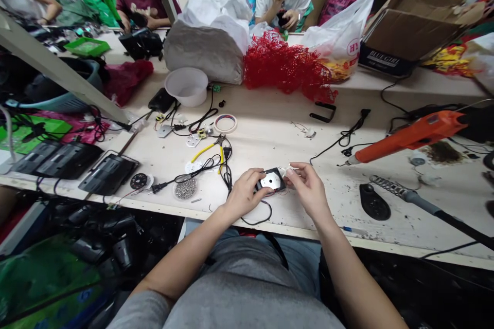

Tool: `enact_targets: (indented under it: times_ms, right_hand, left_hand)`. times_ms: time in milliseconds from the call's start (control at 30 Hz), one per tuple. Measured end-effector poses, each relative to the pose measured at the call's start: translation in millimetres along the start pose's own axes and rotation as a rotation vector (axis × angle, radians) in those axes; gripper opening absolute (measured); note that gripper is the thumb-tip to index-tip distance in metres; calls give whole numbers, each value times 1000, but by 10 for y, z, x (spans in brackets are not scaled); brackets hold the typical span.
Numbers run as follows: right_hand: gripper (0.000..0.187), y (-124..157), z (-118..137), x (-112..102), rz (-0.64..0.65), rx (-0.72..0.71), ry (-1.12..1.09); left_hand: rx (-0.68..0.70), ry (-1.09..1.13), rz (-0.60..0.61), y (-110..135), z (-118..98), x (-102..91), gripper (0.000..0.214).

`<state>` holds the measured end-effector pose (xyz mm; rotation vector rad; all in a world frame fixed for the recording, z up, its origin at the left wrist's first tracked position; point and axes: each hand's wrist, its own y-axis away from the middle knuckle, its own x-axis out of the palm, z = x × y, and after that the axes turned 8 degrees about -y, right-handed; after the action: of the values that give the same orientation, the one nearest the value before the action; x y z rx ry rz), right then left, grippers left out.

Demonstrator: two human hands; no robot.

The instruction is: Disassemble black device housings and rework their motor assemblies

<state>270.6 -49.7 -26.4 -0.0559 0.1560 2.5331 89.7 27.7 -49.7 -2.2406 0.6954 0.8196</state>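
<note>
My left hand [248, 188] grips a small black housing [281, 174] by its left side, just above the table's front edge. A pale plate [270, 181] with a dark centre hole sits in the housing. At the housing's right edge, my right hand [307, 188] is closed in a pinch on a small whitish piece [286, 169], too small to name. Thin wires run beneath the housing, and a black cable [258, 222] loops below it. Left of my hands lie yellow-handled pliers [206, 150], a black power cord [200, 168] and a dish of small metal screws [186, 187].
An orange electric screwdriver [409, 136] and a soldering iron [420, 201] reach in from the right, near a black oval part [374, 201]. A tape roll [225, 123] and white bowl [187, 86] stand farther back. Red netting [285, 64] lies behind; co-workers sit opposite.
</note>
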Motion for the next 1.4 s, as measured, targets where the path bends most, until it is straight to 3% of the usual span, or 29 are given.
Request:
enact_targets:
  times_ms: [267, 367, 500, 600, 767, 900, 1033, 1267, 1400]
  right_hand:
    - [59, 140, 64, 24, 73, 113, -75]
    - [55, 238, 37, 42, 159, 104, -47]
    - [38, 280, -1, 41, 220, -70, 104]
    - [30, 262, 12, 21, 245, -165, 182]
    - [22, 249, 139, 44, 324, -313, 354]
    - [17, 242, 241, 129, 374, -453, 530]
    - [22, 198, 287, 218, 496, -544, 650]
    - [27, 111, 385, 288, 580, -517, 796]
    - [10, 87, 477, 321, 530, -397, 936]
  left_hand:
    - [293, -122, 16, 80, 20, -215, 20]
    - [269, -88, 73, 104, 13, -275, 26]
    - [206, -118, 173, 106, -14, -310, 36]
    - [180, -121, 193, 97, -20, -313, 29]
    - [165, -126, 79, 101, -4, -240, 14]
    - [168, -124, -36, 137, 7, -152, 14]
    - [134, -150, -117, 168, 17, -121, 10]
    - [69, -125, -92, 198, 16, -107, 8]
    - [129, -91, -111, 195, 39, -121, 3]
